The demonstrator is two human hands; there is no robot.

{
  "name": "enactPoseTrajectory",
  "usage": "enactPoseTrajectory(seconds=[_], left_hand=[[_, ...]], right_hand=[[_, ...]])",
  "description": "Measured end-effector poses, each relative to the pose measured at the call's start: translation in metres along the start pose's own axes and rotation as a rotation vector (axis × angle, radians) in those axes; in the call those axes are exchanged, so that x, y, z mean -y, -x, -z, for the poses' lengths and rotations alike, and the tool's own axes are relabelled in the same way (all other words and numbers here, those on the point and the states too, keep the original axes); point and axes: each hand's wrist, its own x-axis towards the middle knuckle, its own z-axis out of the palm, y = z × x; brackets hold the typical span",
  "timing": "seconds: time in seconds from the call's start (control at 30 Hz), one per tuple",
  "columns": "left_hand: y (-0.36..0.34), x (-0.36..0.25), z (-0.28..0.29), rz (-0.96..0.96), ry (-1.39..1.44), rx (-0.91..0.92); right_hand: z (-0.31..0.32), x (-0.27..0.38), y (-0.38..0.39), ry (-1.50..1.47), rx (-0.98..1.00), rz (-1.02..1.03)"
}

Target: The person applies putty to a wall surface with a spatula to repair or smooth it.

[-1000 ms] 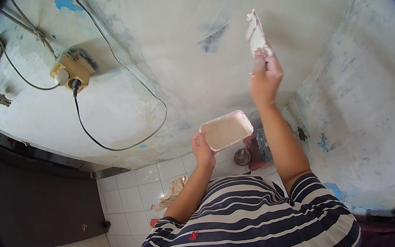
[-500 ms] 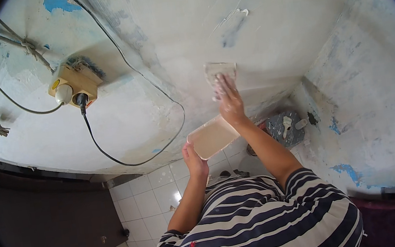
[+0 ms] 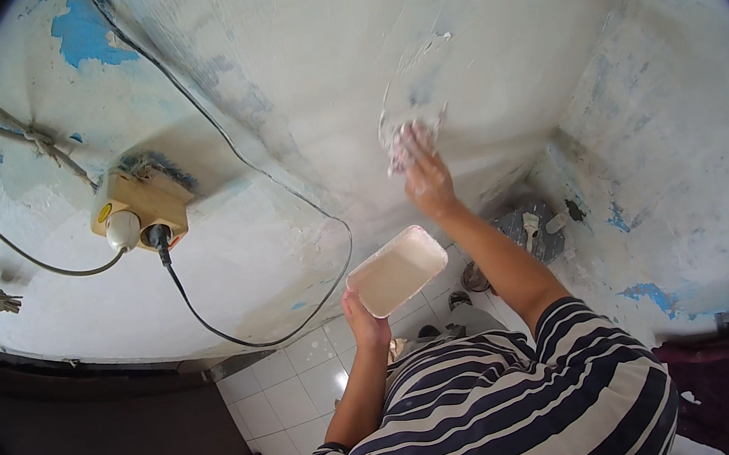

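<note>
A shallow, pale rectangular tray (image 3: 399, 270) is gripped at its near left corner by my left hand (image 3: 367, 323), its inside coated off-white. Up against the plastered wall (image 3: 506, 46), my right hand (image 3: 429, 179) presses a flat putty spreader (image 3: 393, 145). White putty smears the spreader and my fingers, and motion blurs its outline. Just above it, thin ridges of wet putty (image 3: 406, 63) curve over a bluish-grey patch.
On the left wall a beige socket box (image 3: 137, 210) holds two plugs, with a black cable (image 3: 198, 316) looping down. Keys (image 3: 4, 300) hang farther left. A brush (image 3: 531, 227) lies on a grey spattered surface below my right forearm. A dark panel (image 3: 91, 443) stands lower left.
The spreader's face, seen flat before, is now tilted and heaped with putty. The ridge of putty above has been drawn out into longer curved lines. The whole view has shifted slightly.
</note>
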Motion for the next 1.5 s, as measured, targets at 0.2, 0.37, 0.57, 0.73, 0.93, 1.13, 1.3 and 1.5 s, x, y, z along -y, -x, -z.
enactPoseTrajectory(seconds=[0.2,0.37,0.57,0.73,0.93,1.13,1.3,1.5], left_hand=[[-0.011,0.0,0.013,0.007,-0.022,0.019],[-0.013,-0.004,0.006,0.051,0.0,0.067],[-0.028,0.003,0.007,0.073,-0.003,0.1],[-0.024,0.001,0.006,0.123,-0.018,0.133],[-0.018,0.001,0.005,0.102,0.029,0.065],[-0.014,-0.011,-0.008,0.124,0.027,0.141],[-0.018,-0.014,-0.008,0.129,0.037,0.149],[-0.02,-0.015,-0.01,0.156,0.054,0.175]], right_hand=[[0.046,0.013,0.023,-0.182,-0.018,-0.072],[0.089,-0.017,-0.114,0.096,-0.358,-0.069],[0.007,-0.018,-0.034,0.105,-0.089,-0.025],[0.026,0.009,0.035,-0.006,0.11,-0.044],[0.088,-0.001,-0.077,0.001,-0.336,-0.059],[0.028,-0.031,-0.076,0.109,-0.168,0.053],[0.022,-0.001,0.051,0.015,0.166,-0.065],[0.078,-0.004,-0.04,-0.036,-0.256,-0.021]])
